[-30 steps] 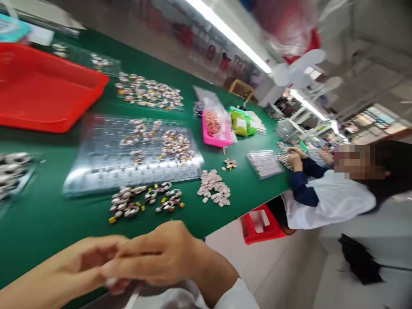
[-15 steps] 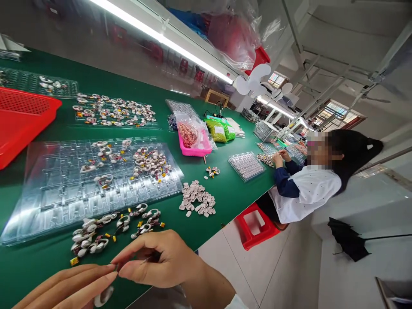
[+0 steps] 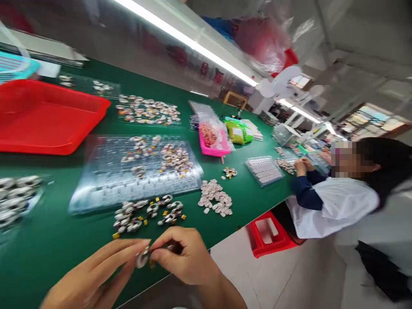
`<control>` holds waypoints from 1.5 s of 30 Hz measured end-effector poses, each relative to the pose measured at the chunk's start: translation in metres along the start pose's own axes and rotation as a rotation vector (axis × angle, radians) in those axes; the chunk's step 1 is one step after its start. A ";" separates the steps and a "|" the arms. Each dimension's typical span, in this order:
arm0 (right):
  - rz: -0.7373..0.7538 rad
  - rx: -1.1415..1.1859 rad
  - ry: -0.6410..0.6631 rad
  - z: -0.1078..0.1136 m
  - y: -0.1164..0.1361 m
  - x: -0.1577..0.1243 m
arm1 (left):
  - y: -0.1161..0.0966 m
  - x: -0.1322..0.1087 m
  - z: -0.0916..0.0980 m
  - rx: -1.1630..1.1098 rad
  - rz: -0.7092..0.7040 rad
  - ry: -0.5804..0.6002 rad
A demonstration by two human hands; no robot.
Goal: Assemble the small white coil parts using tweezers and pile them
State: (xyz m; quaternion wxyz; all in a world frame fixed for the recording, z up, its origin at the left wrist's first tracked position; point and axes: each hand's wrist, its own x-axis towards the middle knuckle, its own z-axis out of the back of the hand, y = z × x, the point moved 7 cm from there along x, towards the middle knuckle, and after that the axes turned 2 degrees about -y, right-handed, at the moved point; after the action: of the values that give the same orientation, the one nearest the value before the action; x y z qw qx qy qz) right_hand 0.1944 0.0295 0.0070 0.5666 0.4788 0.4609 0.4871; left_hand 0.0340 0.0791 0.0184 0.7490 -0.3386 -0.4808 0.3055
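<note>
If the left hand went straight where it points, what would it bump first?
Probably the right hand, just past the small, curved white piece between them, though depth is unclear.

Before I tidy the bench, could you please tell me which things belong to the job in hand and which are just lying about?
Likely in the job:
white curved part, between left hand and right hand;
similar parts heaped beyond;
clear tray holding more.

Seemingly lying about:
red tray;
pink basket;
green bag;
black umbrella.
</note>
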 end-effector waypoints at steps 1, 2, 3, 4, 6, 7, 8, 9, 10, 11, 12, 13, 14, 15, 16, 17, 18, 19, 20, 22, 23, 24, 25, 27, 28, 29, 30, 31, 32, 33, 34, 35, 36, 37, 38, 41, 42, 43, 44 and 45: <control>0.064 -0.072 -0.038 0.001 0.005 -0.002 | -0.002 0.002 -0.001 0.033 0.072 0.048; 0.129 -0.130 -0.092 0.003 0.009 -0.005 | -0.005 0.003 0.001 0.021 0.143 0.049; 0.178 -0.165 -0.113 0.003 0.012 -0.007 | -0.005 0.004 0.000 -0.018 0.233 0.056; 0.209 -0.169 -0.111 0.002 0.012 -0.009 | -0.002 0.003 -0.003 -0.077 0.345 0.083; 0.236 -0.161 -0.126 0.000 0.008 -0.011 | 0.007 -0.003 -0.010 -0.266 0.574 0.075; 0.232 -0.171 -0.139 -0.001 0.004 -0.012 | 0.012 -0.008 -0.014 -0.370 0.682 0.062; 0.239 -0.177 -0.154 -0.002 0.001 -0.013 | 0.015 -0.012 -0.018 -0.472 0.757 0.046; 0.257 -0.189 -0.171 -0.004 0.000 -0.015 | 0.018 -0.016 -0.022 -0.557 0.811 0.037; 0.283 -0.209 -0.194 -0.005 0.000 -0.017 | 0.019 -0.020 -0.024 -0.621 0.853 0.025; 0.316 -0.233 -0.220 -0.007 0.001 -0.018 | 0.020 -0.023 -0.025 -0.660 0.875 0.004; 0.348 -0.261 -0.244 -0.008 0.003 -0.020 | 0.020 -0.026 -0.024 -0.677 0.887 -0.017; 0.373 -0.289 -0.263 -0.010 0.006 -0.021 | 0.021 -0.028 -0.022 -0.674 0.889 -0.040; 0.387 -0.309 -0.272 -0.011 0.008 -0.021 | 0.021 -0.029 -0.020 -0.661 0.885 -0.058; 0.390 -0.319 -0.268 -0.012 0.009 -0.021 | 0.021 -0.029 -0.018 -0.644 0.878 -0.068; 0.386 -0.320 -0.254 -0.013 0.010 -0.020 | 0.021 -0.030 -0.016 -0.631 0.871 -0.070; 0.378 -0.315 -0.231 -0.014 0.010 -0.019 | 0.021 -0.029 -0.015 -0.624 0.870 -0.065; 0.372 -0.306 -0.205 -0.015 0.011 -0.018 | 0.021 -0.029 -0.014 -0.624 0.871 -0.057; 0.366 -0.297 -0.179 -0.016 0.012 -0.016 | 0.020 -0.028 -0.014 -0.631 0.872 -0.050; 0.362 -0.292 -0.154 -0.016 0.012 -0.016 | 0.020 -0.027 -0.013 -0.639 0.875 -0.043; 0.366 -0.297 -0.130 -0.016 0.013 -0.015 | 0.019 -0.025 -0.013 -0.655 0.883 -0.031; 0.375 -0.309 -0.130 -0.016 0.013 -0.015 | 0.018 -0.024 -0.013 -0.660 0.887 -0.030; 0.389 -0.326 -0.134 -0.016 0.014 -0.015 | 0.018 -0.023 -0.013 -0.660 0.891 -0.030; 0.406 -0.349 -0.138 -0.017 0.015 -0.016 | 0.018 -0.023 -0.012 -0.656 0.897 -0.029; 0.441 -0.395 -0.145 -0.019 0.016 -0.017 | 0.017 -0.024 -0.013 -0.635 0.906 -0.024; 0.451 -0.414 -0.146 -0.020 0.017 -0.017 | 0.017 -0.024 -0.012 -0.622 0.904 -0.022; 0.455 -0.430 -0.146 -0.021 0.018 -0.017 | 0.016 -0.025 -0.012 -0.606 0.897 -0.023; 0.453 -0.442 -0.141 -0.021 0.018 -0.016 | 0.016 -0.025 -0.011 -0.588 0.884 -0.021; 0.448 -0.449 -0.128 -0.021 0.019 -0.015 | 0.015 -0.025 -0.010 -0.568 0.867 -0.014; 0.443 -0.453 -0.112 -0.022 0.020 -0.014 | 0.014 -0.024 -0.010 -0.542 0.845 -0.001; 0.437 -0.455 -0.095 -0.021 0.020 -0.013 | 0.013 -0.023 -0.009 -0.510 0.821 0.020; 0.430 -0.455 -0.081 -0.021 0.021 -0.012 | 0.012 -0.021 -0.008 -0.470 0.793 0.050; 0.420 -0.450 -0.071 -0.021 0.021 -0.011 | 0.011 -0.020 -0.008 -0.426 0.763 0.082; 0.407 -0.440 -0.065 -0.020 0.021 -0.009 | 0.011 -0.018 -0.007 -0.379 0.729 0.111; 0.388 -0.423 -0.060 -0.019 0.020 -0.008 | 0.010 -0.015 -0.005 -0.327 0.691 0.130; 0.361 -0.401 -0.054 -0.018 0.019 -0.007 | 0.008 -0.012 -0.003 -0.270 0.647 0.143; 0.252 -0.306 -0.048 -0.015 0.011 -0.004 | 0.004 -0.006 0.003 -0.102 0.516 0.144; 0.208 -0.269 -0.048 -0.014 0.008 -0.003 | 0.003 -0.004 0.004 -0.065 0.491 0.136; 0.168 -0.229 -0.049 -0.013 0.004 -0.003 | 0.003 -0.004 0.004 -0.048 0.485 0.129; 0.138 -0.185 -0.048 -0.013 0.000 -0.002 | 0.005 -0.005 0.004 -0.056 0.501 0.121; 0.118 -0.136 -0.045 -0.012 -0.004 -0.003 | 0.007 -0.006 0.003 -0.090 0.539 0.112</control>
State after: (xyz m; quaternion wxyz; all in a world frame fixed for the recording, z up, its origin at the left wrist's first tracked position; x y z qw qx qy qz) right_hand 0.1823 0.0279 0.0018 0.5785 0.4764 0.3847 0.5389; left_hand 0.0286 0.0791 0.0106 0.6503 -0.5034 -0.3442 0.4529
